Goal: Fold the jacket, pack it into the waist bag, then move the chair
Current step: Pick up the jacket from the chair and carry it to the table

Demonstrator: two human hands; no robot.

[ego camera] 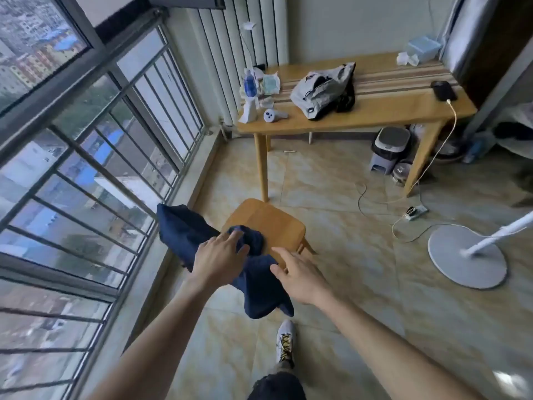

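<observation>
A dark blue jacket (184, 229) lies crumpled over the near left side of a small wooden chair (271, 220), hanging off toward the window and toward me. My left hand (217, 256) rests on the jacket with fingers spread. My right hand (298, 274) hovers just right of it, fingers apart, its thumb at the fabric's edge. A grey waist bag (323, 89) with black straps lies open on the wooden table (389, 111) farther away.
A barred window (86, 168) runs along the left. A fan base (467, 256), a power strip (415, 212) and cables lie on the tiled floor at right. Bottles and small items crowd the table's left end. My shoe (285, 342) stands below the jacket.
</observation>
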